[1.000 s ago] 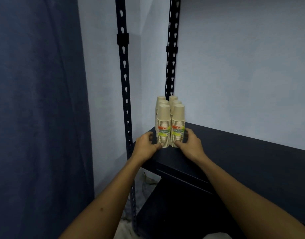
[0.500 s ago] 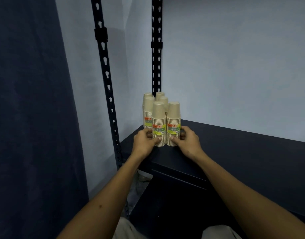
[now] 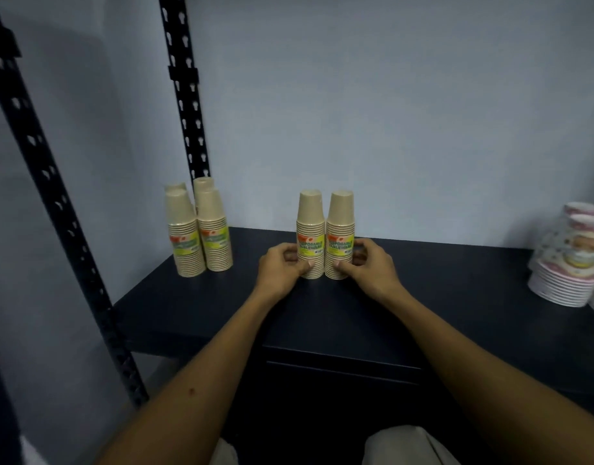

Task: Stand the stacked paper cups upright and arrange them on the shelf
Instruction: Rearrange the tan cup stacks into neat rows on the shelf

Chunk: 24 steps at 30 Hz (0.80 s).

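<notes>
Well left of the hands, four beige cup stacks (image 3: 201, 236) stand upright on the dark shelf (image 3: 456, 280). The left hand (image 3: 282, 271) grips one upright stack (image 3: 310, 236), the right hand (image 3: 369, 266) the touching stack (image 3: 339, 236). Patterned cups (image 3: 570, 256) sit far right

At the far right I see stacks of pink patterned bowls (image 3: 565, 263), partly cut off by the frame edge. Two black slotted posts (image 3: 184, 95) rise on the left against a pale blue wall (image 3: 389, 112). At the bottom edge, light trousers (image 3: 406, 448) show.
</notes>
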Each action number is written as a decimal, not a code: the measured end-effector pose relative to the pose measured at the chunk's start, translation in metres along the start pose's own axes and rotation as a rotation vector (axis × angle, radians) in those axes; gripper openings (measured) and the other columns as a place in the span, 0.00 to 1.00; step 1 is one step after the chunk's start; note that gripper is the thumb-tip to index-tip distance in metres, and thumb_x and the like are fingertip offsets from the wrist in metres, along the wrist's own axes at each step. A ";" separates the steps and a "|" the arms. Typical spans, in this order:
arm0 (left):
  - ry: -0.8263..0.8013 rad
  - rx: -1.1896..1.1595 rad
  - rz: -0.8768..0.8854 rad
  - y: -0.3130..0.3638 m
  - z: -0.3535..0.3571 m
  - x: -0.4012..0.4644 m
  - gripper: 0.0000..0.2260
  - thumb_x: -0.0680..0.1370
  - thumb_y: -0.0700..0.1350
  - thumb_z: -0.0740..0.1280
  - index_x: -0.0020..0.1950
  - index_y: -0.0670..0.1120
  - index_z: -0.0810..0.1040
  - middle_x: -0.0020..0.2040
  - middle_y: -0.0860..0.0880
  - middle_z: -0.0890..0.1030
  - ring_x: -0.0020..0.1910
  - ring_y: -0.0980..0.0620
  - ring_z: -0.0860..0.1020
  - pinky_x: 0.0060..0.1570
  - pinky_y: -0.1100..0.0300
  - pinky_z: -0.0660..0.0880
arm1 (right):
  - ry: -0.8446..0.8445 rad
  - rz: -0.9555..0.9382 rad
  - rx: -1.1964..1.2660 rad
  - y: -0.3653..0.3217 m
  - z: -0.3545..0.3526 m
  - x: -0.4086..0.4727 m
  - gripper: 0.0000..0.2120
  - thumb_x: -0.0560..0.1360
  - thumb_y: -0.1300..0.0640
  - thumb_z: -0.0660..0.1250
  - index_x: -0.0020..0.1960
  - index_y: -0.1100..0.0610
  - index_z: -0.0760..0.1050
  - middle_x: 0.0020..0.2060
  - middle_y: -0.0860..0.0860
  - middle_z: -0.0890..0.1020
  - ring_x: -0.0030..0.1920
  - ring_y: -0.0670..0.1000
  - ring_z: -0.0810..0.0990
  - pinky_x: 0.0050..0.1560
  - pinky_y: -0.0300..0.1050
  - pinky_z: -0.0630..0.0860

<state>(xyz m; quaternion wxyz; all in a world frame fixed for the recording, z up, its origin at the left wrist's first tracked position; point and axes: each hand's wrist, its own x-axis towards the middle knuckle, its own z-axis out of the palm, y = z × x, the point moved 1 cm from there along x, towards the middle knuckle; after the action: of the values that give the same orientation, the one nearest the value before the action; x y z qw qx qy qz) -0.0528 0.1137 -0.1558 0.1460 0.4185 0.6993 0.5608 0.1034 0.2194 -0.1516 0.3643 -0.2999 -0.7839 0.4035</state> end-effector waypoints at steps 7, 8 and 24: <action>-0.126 -0.051 0.032 0.004 0.040 0.032 0.21 0.70 0.43 0.76 0.62 0.43 0.77 0.53 0.48 0.82 0.50 0.55 0.81 0.47 0.66 0.77 | 0.071 0.044 -0.023 0.026 -0.037 0.013 0.22 0.70 0.56 0.75 0.61 0.54 0.72 0.49 0.46 0.81 0.47 0.41 0.80 0.46 0.37 0.78; -0.137 -0.063 0.031 0.003 0.043 0.037 0.21 0.70 0.43 0.76 0.62 0.42 0.78 0.54 0.47 0.83 0.50 0.55 0.81 0.48 0.66 0.77 | 0.081 0.047 -0.026 0.028 -0.040 0.016 0.21 0.70 0.56 0.76 0.60 0.54 0.72 0.48 0.46 0.81 0.47 0.41 0.80 0.46 0.37 0.78; -0.243 -0.127 0.009 -0.013 0.051 0.067 0.25 0.67 0.43 0.79 0.62 0.44 0.78 0.55 0.49 0.83 0.53 0.54 0.82 0.57 0.56 0.78 | 0.024 0.064 -0.068 0.044 -0.046 0.035 0.26 0.67 0.54 0.78 0.61 0.53 0.72 0.51 0.45 0.81 0.50 0.43 0.80 0.51 0.38 0.77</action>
<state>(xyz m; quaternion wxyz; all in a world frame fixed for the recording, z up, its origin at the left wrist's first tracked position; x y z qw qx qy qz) -0.0640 0.1974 -0.1665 0.2533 0.4766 0.6377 0.5495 0.1295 0.2872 -0.1588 0.3502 -0.3420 -0.7827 0.3845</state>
